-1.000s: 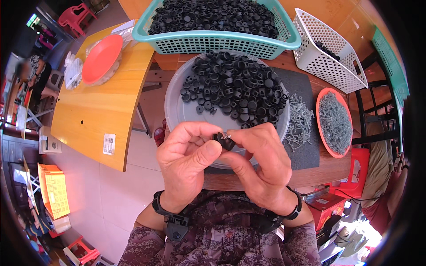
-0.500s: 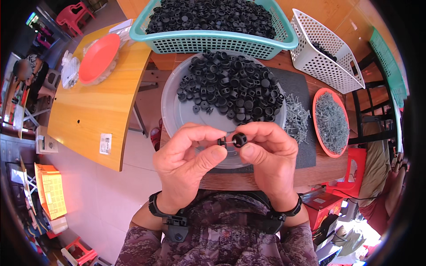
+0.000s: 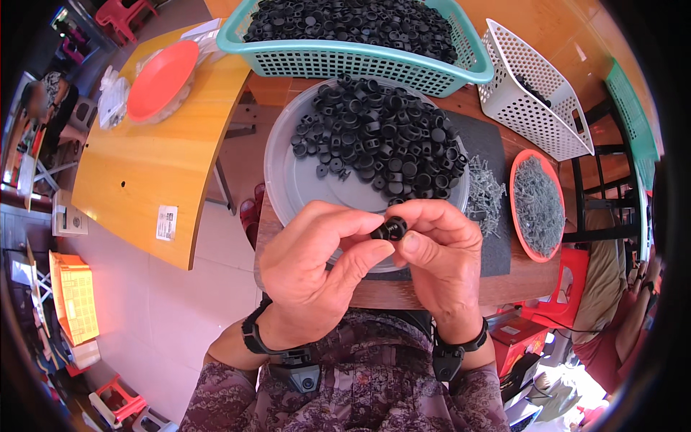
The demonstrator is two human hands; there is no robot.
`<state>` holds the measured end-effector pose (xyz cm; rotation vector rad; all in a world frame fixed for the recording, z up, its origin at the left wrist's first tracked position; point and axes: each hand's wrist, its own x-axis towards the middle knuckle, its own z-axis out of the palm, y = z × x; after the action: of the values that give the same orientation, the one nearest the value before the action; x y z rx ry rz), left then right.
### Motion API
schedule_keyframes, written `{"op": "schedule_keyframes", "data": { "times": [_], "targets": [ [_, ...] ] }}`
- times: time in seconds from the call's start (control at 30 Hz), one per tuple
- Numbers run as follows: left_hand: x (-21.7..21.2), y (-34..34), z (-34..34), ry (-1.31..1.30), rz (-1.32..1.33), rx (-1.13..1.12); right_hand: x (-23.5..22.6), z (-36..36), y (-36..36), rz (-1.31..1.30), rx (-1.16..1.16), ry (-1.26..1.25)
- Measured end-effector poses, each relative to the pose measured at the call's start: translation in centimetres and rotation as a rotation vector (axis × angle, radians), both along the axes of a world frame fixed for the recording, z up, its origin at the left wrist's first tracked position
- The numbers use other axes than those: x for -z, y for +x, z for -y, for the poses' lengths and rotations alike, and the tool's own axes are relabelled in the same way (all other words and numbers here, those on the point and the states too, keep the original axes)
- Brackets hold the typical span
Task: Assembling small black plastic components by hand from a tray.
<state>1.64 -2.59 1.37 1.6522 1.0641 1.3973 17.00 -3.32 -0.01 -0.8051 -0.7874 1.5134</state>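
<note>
Thumb and forefinger of the left hand (image 3: 309, 266) pinch a small black plastic piece (image 3: 378, 232), while the right hand (image 3: 443, 255) grips a round black knob-like part (image 3: 396, 227) between thumb and fingertips, both held above the near edge of a brown wooden desk (image 3: 432, 294). Half a second earlier a metal screw bridged a gap between the two pieces; now they meet, and no shank shows. The joining appears further along, though whether the screw is fully seated cannot be told behind the fingers.

Just beyond the hands, loose black plastic parts (image 3: 374, 137) lie heaped in a translucent round tub (image 3: 277, 173). To its right, silvery screws (image 3: 486, 194) are strewn on a dark mat (image 3: 497, 248), beside an orange-red bowl (image 3: 536, 257) filled with more; neither supply looks changed. Farther back stand a teal perforated basket (image 3: 360, 66), full of black parts, and a white perforated basket (image 3: 522, 119) with a few dark pieces inside.
</note>
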Motion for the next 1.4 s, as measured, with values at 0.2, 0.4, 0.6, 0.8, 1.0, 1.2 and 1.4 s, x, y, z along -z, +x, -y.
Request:
{"op": "schedule_keyframes", "data": {
  "times": [0.2, 0.4, 0.6, 0.8, 1.0, 1.2, 1.4],
  "targets": [
    [0.3, 0.1, -0.1, 0.087, -0.068, -0.033, -0.1, 0.1, -0.1, 0.036, 0.014, -0.010],
    [0.3, 0.2, 0.0, 0.093, -0.132, -0.052, -0.1, 0.1, -0.2, 0.046, 0.006, 0.003],
    [0.3, -0.3, -0.1, -0.047, -0.019, 0.027, -0.2, 0.3, -0.7, 0.114, 0.069, 0.072],
    [0.6, -0.4, -0.5, -0.113, 0.074, 0.075, 0.3, 0.2, -0.7, 0.195, 0.079, 0.201],
    [0.1, -0.8, -0.8, -0.161, 0.033, 0.142, -0.2, 0.5, -0.8, 0.129, 0.104, 0.099],
    [0.2, -0.9, -1.0, -0.159, 0.042, 0.175, 0.1, 0.4, -0.5, 0.187, 0.081, 0.213],
    [0.0, -0.9, -0.9, -0.173, 0.003, 0.188, 0.4, 0.4, -0.3, 0.212, 0.069, 0.217]
  ]
}}
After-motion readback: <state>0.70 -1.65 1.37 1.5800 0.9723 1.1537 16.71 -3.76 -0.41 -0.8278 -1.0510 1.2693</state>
